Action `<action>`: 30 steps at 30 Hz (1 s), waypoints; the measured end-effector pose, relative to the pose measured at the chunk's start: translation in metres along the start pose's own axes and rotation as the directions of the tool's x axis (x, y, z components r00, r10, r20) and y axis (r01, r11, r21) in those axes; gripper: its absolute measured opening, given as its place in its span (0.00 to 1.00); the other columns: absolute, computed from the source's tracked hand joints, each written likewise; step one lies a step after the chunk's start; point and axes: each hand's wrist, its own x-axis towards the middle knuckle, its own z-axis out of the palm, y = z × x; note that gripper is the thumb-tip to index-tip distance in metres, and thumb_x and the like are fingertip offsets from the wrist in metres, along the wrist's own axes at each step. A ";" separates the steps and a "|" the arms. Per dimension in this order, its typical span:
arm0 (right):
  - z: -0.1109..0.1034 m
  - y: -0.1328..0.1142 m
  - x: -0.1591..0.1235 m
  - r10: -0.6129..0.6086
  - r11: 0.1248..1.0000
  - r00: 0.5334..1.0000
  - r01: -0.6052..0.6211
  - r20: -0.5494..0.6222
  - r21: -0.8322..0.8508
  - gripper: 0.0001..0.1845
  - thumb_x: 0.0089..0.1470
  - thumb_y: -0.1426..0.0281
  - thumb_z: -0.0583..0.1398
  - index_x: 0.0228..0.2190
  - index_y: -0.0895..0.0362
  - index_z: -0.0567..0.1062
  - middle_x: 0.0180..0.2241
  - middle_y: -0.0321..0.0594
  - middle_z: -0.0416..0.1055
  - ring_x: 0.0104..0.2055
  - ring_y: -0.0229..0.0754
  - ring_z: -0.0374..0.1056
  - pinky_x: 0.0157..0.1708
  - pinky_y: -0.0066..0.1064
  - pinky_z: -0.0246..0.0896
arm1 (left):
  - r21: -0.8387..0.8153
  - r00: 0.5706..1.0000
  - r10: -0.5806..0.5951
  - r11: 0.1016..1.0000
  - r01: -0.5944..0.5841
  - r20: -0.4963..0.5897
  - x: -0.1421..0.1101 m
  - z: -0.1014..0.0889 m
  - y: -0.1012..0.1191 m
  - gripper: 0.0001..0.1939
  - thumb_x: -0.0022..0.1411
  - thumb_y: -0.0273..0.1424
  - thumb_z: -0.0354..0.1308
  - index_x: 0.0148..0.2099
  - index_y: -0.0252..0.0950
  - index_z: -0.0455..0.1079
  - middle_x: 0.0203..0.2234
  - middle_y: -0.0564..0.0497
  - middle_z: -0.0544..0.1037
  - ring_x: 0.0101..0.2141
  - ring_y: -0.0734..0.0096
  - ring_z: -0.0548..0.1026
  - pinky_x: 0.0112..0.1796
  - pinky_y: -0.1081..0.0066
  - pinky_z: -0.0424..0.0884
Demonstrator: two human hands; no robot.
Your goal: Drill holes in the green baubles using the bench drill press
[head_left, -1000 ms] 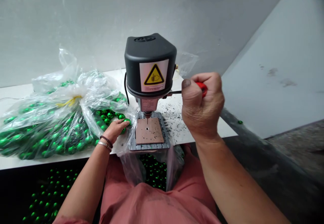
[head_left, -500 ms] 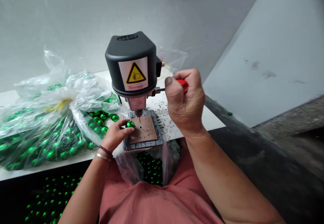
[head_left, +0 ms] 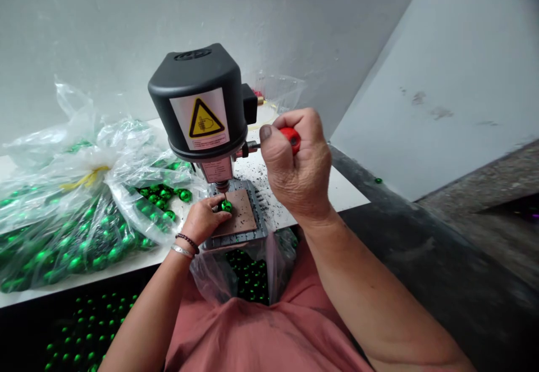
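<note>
A small black bench drill [head_left: 196,102] with a yellow warning label stands over a brown square plate [head_left: 240,217] on a grey metal base. My left hand [head_left: 202,219] pinches a shiny green ball [head_left: 227,206] on the plate, directly below the thin drill bit [head_left: 224,192]. The bit's tip is at or very near the ball's top. My right hand [head_left: 297,164] is closed around the red handle [head_left: 290,139] of the drill's side lever, hiding most of that handle.
A tied plastic bag [head_left: 71,220] full of green balls lies left of the drill on the white table [head_left: 341,189], with dark shavings scattered near the base. A plastic bag [head_left: 213,274] holding green balls hangs below the front edge. More balls [head_left: 84,333] lie in the dark at lower left.
My left hand has carried the green ball from beside the bag across the plate to beneath the bit. My right hand stays on the red handle, and the view has shifted.
</note>
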 end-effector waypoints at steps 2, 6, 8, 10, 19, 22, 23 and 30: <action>0.000 0.000 0.000 -0.004 1.000 1.000 0.004 0.002 0.008 0.11 0.53 0.62 0.53 0.28 0.57 0.63 0.20 0.27 0.54 0.20 0.23 0.50 0.21 0.18 0.52 | 0.030 1.000 0.021 0.999 -0.022 0.018 0.003 0.001 0.003 0.25 0.48 0.36 0.60 0.50 0.38 0.71 0.41 0.50 0.77 0.38 0.66 0.74 0.39 0.71 0.67; -0.001 -0.001 0.000 0.011 1.000 1.000 -0.011 0.003 -0.012 0.10 0.52 0.62 0.53 0.27 0.57 0.62 0.20 0.27 0.53 0.19 0.22 0.49 0.20 0.18 0.50 | 0.049 0.997 0.056 0.997 -0.059 0.060 0.008 0.001 0.006 0.21 0.48 0.36 0.60 0.46 0.41 0.73 0.35 0.54 0.78 0.35 0.69 0.74 0.34 0.74 0.66; -0.002 -0.001 -0.001 0.017 0.999 1.000 -0.016 0.006 -0.035 0.10 0.52 0.62 0.53 0.27 0.57 0.62 0.19 0.27 0.53 0.19 0.22 0.48 0.20 0.18 0.50 | 0.075 0.996 0.050 0.996 -0.055 0.068 0.009 0.002 0.005 0.20 0.48 0.36 0.60 0.46 0.41 0.73 0.33 0.54 0.78 0.32 0.69 0.74 0.32 0.75 0.65; -0.003 -0.002 -0.003 0.018 0.998 1.000 -0.017 0.013 -0.052 0.10 0.52 0.63 0.53 0.26 0.57 0.62 0.19 0.27 0.53 0.19 0.23 0.47 0.20 0.18 0.50 | 0.106 0.997 0.044 0.993 -0.051 0.064 0.008 0.003 0.005 0.19 0.48 0.37 0.59 0.45 0.40 0.73 0.31 0.53 0.78 0.31 0.70 0.74 0.31 0.74 0.64; -0.009 0.006 -0.026 -0.083 0.977 0.997 0.083 0.010 -0.195 0.06 0.48 0.70 0.56 0.25 0.57 0.61 0.19 0.27 0.56 0.19 0.24 0.49 0.21 0.20 0.52 | 0.193 0.996 0.064 0.978 -0.075 0.061 0.007 0.003 0.008 0.14 0.49 0.37 0.58 0.39 0.40 0.74 0.33 0.51 0.78 0.32 0.67 0.74 0.31 0.73 0.63; -0.009 0.009 -0.033 -0.105 0.973 0.994 0.102 -0.005 -0.206 0.05 0.49 0.70 0.55 0.26 0.56 0.61 0.19 0.27 0.57 0.19 0.25 0.50 0.21 0.20 0.52 | 0.187 0.995 0.077 0.978 -0.087 0.062 0.007 0.003 0.007 0.13 0.50 0.37 0.58 0.38 0.39 0.73 0.33 0.51 0.78 0.33 0.67 0.74 0.32 0.73 0.63; -0.008 0.010 -0.035 -0.108 0.972 0.994 0.102 -0.014 -0.210 0.05 0.49 0.70 0.55 0.26 0.56 0.61 0.20 0.28 0.57 0.20 0.25 0.50 0.21 0.21 0.52 | 0.176 0.995 0.078 0.980 -0.088 0.063 0.007 0.003 0.007 0.13 0.50 0.37 0.58 0.39 0.40 0.73 0.33 0.51 0.78 0.33 0.67 0.73 0.33 0.72 0.63; -0.002 0.018 -0.048 -0.115 0.978 0.990 0.099 -0.078 -0.184 0.05 0.47 0.72 0.56 0.28 0.56 0.62 0.22 0.29 0.60 0.22 0.27 0.57 0.23 0.22 0.57 | 0.118 0.994 0.094 0.988 -0.100 0.058 0.007 0.005 0.004 0.11 0.50 0.36 0.58 0.37 0.39 0.73 0.35 0.51 0.78 0.34 0.67 0.73 0.35 0.72 0.64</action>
